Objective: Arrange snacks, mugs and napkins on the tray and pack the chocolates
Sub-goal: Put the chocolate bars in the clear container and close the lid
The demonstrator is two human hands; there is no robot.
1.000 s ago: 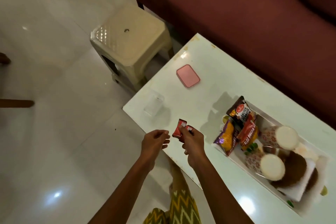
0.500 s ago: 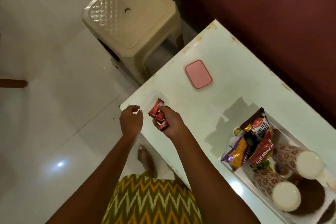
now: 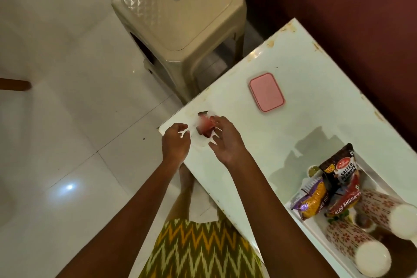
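Red-wrapped chocolates (image 3: 204, 125) show as a blur over a clear plastic container (image 3: 199, 142) at the near left corner of the white table (image 3: 259, 142). My right hand (image 3: 226, 142) hovers just right of them with fingers spread, and the chocolates are leaving its fingertips. My left hand (image 3: 176, 141) pinches the container's left rim. The pink lid (image 3: 266, 92) lies flat further back. At the right, a white tray (image 3: 316, 228) holds snack packets (image 3: 338, 174) and two floral mugs (image 3: 352, 241) lying on their sides.
A beige plastic stool (image 3: 180, 13) stands on the tiled floor beside the table's far left end. A maroon sofa (image 3: 349, 7) runs along the table's far side. The table edge lies directly under my left hand.
Both hands moved left to the clear container at the table corner. My right hand carried the chocolates over it and opened its fingers. My left hand took the container's rim.
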